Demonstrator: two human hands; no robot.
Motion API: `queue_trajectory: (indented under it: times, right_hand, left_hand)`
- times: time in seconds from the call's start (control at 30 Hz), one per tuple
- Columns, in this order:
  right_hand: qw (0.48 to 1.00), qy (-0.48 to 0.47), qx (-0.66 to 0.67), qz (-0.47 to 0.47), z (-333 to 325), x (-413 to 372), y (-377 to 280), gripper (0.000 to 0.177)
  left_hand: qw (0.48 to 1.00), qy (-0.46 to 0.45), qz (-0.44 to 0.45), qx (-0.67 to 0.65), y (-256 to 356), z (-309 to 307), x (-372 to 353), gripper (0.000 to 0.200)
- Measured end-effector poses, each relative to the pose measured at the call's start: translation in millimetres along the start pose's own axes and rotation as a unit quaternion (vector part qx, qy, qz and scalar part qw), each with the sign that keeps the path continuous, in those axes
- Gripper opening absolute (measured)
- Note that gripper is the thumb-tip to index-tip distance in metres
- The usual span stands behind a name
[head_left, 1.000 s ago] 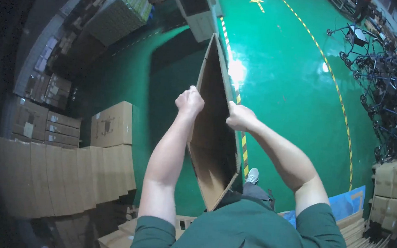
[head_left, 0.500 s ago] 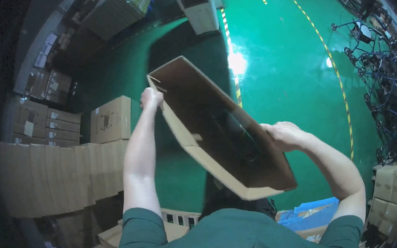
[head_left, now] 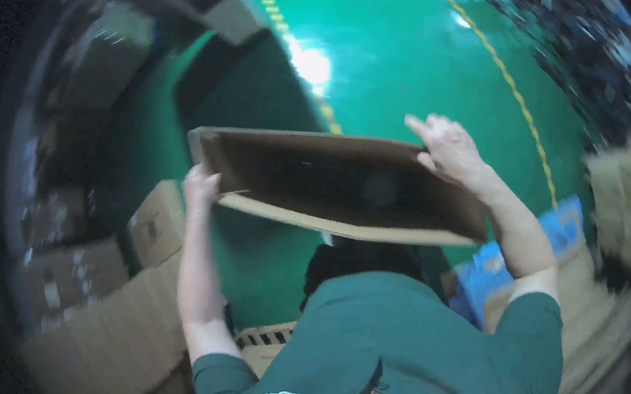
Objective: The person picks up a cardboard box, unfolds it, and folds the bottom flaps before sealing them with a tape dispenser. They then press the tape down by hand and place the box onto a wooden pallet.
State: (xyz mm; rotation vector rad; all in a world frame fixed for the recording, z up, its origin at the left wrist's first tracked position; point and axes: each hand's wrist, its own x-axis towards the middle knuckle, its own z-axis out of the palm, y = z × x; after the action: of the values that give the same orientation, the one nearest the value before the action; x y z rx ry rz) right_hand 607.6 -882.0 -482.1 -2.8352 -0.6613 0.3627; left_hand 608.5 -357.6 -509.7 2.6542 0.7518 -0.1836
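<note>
An open cardboard box (head_left: 346,181) is held up in front of my body, its hollow brown inside showing and its near edge level across the view. My left hand (head_left: 201,188) is closed around the box's left end. At the far right corner is my right hand (head_left: 449,150), its fingers stretched out beyond the edge and its thumb side close to the cardboard. Whether that hand presses on the box cannot be made out.
Green floor (head_left: 386,54) with a yellow line (head_left: 513,83) lies ahead. Stacked cartons (head_left: 109,329) stand at my left, with a single carton (head_left: 158,223) beyond. On the right are blue sheeting (head_left: 484,273), flat cardboard (head_left: 602,323) and dark metal frames (head_left: 585,63).
The box has turned from a slant to nearly level, and its opening looks narrower. My right hand has risen and its fingers have spread from the edge. The whole view has rotated.
</note>
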Motion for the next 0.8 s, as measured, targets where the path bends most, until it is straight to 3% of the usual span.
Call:
queue_trajectory:
  times: [0.07, 0.17, 0.27, 0.37, 0.47, 0.57, 0.67, 0.8]
  right_hand:
    - [0.977, 0.072, -0.022, 0.199, 8.8, -56.9, 12.5, 0.074]
    - [0.904, -0.013, 0.108, 0.413, 11.2, -98.5, 0.8, 0.071]
    - [0.879, -0.095, 0.157, 0.441, 23.5, -126.9, -40.5, 0.043]
    - [0.877, -0.078, 0.146, 0.450, 36.3, -135.9, -51.3, 0.020]
    - [0.803, 0.016, 0.217, 0.555, 41.4, -147.9, -58.1, 0.025]
    - [0.758, -0.003, 0.216, 0.615, 35.1, -142.3, -59.1, 0.020]
    - [0.749, -0.071, 0.173, 0.635, 29.1, -123.3, -65.8, 0.021]
    - [0.784, -0.083, 0.080, 0.611, 61.9, -109.4, -78.0, 0.022]
  left_hand:
    - [0.998, -0.029, -0.005, -0.063, -0.4, -3.0, 8.4, 0.037]
    - [0.989, -0.067, -0.027, -0.127, 24.1, -17.2, -8.0, 0.040]
    - [0.962, -0.115, -0.010, -0.248, 23.4, -16.7, 26.3, 0.032]
    - [0.958, -0.148, 0.085, -0.229, 30.5, -19.7, 53.1, 0.034]
    - [0.955, -0.202, 0.209, -0.053, 38.0, -40.8, 49.8, 0.049]
    - [0.912, -0.254, 0.312, 0.086, 24.5, -37.3, 52.8, 0.054]
    - [0.857, -0.239, 0.411, 0.201, 47.2, -28.3, 32.8, 0.055]
    - [0.772, -0.163, 0.447, 0.420, 76.1, 11.7, -6.3, 0.032]
